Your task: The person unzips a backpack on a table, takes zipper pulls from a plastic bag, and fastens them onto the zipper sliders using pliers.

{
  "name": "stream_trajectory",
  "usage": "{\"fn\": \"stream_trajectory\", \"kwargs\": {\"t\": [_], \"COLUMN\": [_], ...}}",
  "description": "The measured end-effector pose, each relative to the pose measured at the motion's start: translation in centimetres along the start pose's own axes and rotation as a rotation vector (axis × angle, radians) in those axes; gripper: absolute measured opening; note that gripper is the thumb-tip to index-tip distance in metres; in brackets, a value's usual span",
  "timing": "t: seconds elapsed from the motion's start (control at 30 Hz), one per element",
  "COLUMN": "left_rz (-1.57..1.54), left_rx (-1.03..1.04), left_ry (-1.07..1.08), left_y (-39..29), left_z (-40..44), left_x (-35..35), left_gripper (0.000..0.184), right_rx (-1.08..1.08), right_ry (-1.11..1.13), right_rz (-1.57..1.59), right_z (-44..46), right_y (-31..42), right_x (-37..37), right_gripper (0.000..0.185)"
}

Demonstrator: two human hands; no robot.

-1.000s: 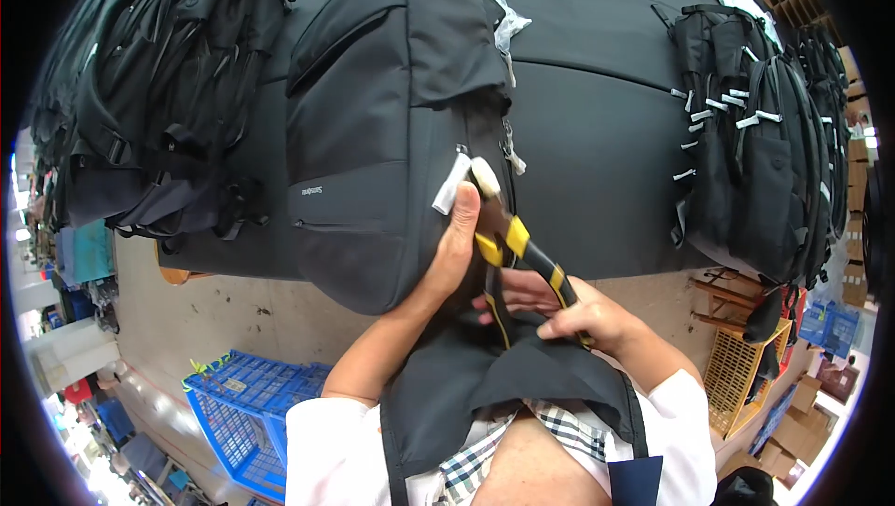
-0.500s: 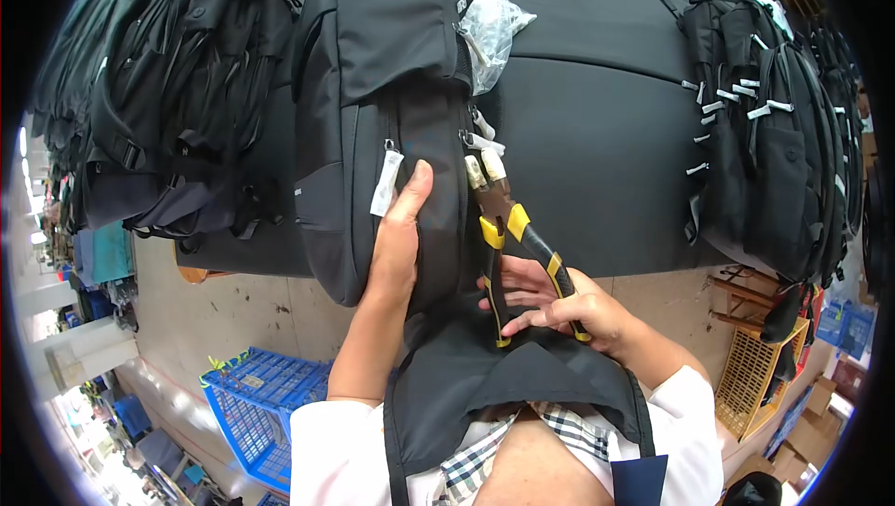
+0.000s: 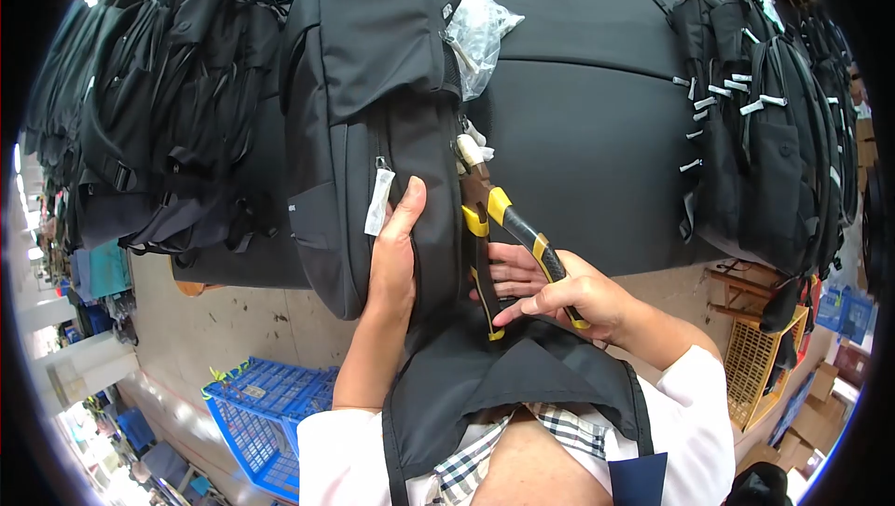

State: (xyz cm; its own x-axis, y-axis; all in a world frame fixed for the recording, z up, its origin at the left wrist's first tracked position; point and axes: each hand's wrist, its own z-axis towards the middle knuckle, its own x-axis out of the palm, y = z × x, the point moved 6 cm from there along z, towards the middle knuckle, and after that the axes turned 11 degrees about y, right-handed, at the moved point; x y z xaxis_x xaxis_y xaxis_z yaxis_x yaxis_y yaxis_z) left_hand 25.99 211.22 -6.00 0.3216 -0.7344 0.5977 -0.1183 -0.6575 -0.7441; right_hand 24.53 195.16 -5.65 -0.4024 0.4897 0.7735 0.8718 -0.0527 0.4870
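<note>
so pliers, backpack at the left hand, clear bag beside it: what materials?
Pliers: dark brownish head with a metallic look, probably steel; smooth black handles with yellow bands, likely rubber or plastic grips. Whitish covering on the tips, material unclear.
Backpack: matte black fabric, perhaps nylon or polyester; the flap creases softly.
Clear bag: glossy thin plastic film, see-through and crinkled.

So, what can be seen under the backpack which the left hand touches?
The dark table shows around the backpack, and crumpled clear plastic lies at its upper right side. Whether the plastic continues underneath, or anything else is there, cannot be seen: the backpack covers it.
</note>
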Motion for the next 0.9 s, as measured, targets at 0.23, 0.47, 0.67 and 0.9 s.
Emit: {"fn": "stream_trajectory", "kwargs": {"t": [0.23,0.47,0.67,0.9], "left_rz": [0.072,0.078,0.004,0.029], "left_rx": [-0.033,-0.041,-0.034,-0.002], "left_ry": [0.019,-0.014,-0.004,0.027], "left_y": [0.8,1.0,0.3,0.0], "left_z": [0.1,0.1,0.0,-0.2], "left_x": [-0.7,-0.8,-0.2,0.0], "left_gripper": [0.037,0.034,0.034,0.038], "right_rx": [0.000,0.037,0.009,-0.024], "right_ry": [0.010,0.093,0.173,0.253], "right_rz": [-0.053,0.224,0.216,0.218], "right_z": [0.3,0.0,0.7,1.6], "right_y": [-0.1,-0.6,-0.8,-1.6], "right_x": [-0.6,-0.6,-0.5,-0.1], "right_gripper": [0.072,0.074,0.074,0.074]}}
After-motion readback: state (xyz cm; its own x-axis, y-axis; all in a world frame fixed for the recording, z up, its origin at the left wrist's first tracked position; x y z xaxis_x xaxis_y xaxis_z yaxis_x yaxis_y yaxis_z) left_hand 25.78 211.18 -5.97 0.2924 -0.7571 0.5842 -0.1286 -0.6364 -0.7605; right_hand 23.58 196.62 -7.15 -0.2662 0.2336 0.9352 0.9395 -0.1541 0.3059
